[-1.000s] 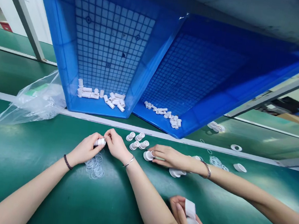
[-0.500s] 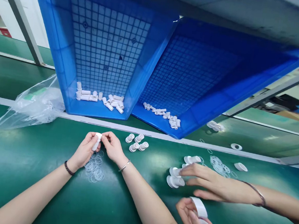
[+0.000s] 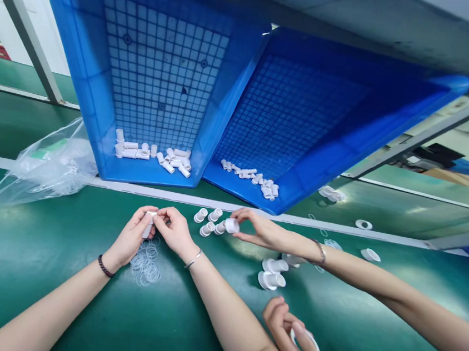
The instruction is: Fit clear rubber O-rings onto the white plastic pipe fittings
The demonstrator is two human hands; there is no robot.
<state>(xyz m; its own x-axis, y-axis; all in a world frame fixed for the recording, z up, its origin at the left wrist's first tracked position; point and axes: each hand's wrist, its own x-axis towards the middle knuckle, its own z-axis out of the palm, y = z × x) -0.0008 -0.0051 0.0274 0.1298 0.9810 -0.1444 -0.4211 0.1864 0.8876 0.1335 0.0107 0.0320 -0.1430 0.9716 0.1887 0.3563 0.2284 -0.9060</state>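
My left hand [image 3: 133,236] is closed round a small white plastic pipe fitting [image 3: 147,229], which stands nearly upright. The fingers of my right hand [image 3: 173,234] pinch at its top end; whether a clear ring is between them I cannot make out. Just below my hands lies a loose pile of thin clear rings [image 3: 146,264] on the green table [image 3: 78,304]. Several flanged white fittings [image 3: 207,228] stand to the right of my hands.
A co-worker's hand [image 3: 264,231] holds a white collar [image 3: 232,226] against those fittings; the other hand [image 3: 296,341] holds a white ring. Two blue bins [image 3: 150,177] with white fittings tilt behind. A plastic bag [image 3: 51,162] lies left, more flanged fittings [image 3: 271,280] right.
The co-worker's upper hand has swung left to the standing fittings, bringing a white collar. My hands stay on the same fitting, and the view has shifted slightly.
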